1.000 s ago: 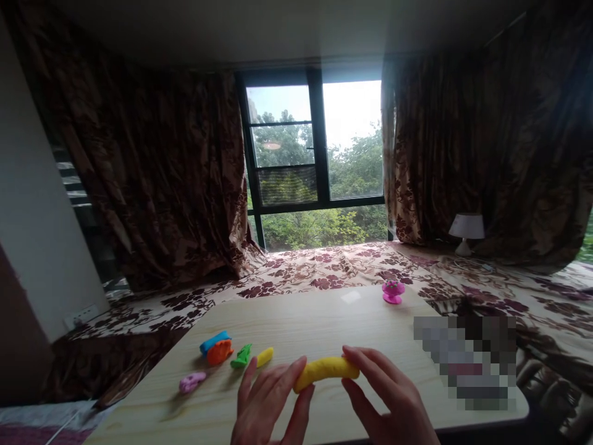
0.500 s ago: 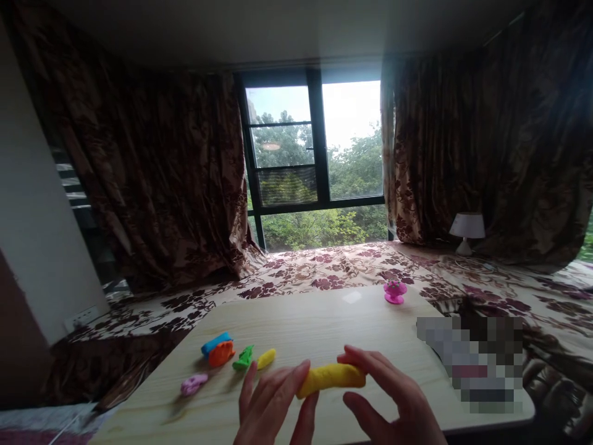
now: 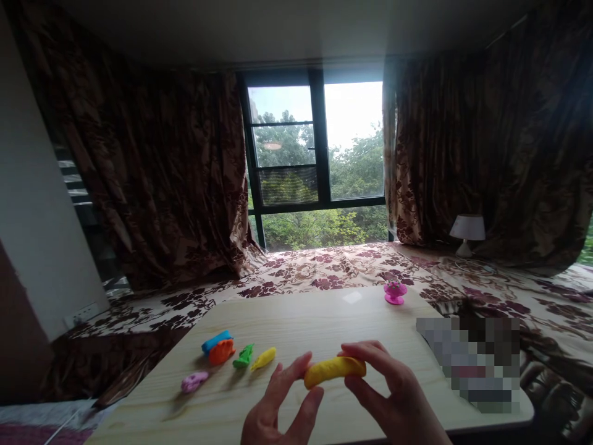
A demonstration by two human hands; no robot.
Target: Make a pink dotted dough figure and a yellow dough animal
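Crosswise between my hands, the yellow roll (image 3: 334,371) looks held up over the tabletop (image 3: 301,321), its long axis running left to right, bowed slightly away from me in the middle. Left hand (image 3: 273,411): thumb and forefinger part open, pinching the left tip, palm well back from it. Right hand (image 3: 401,392): forefinger over the roll, thumb beneath, the gap only as wide as its thickness; this grip reaches farther in from the end, so I judge the right has the fuller hold. How hard either one presses, I cannot tell. Beyond my left fingers, off to the left, lie a small yellow piece (image 3: 264,358) and, just beside it, a green lump (image 3: 244,356), neither touched.
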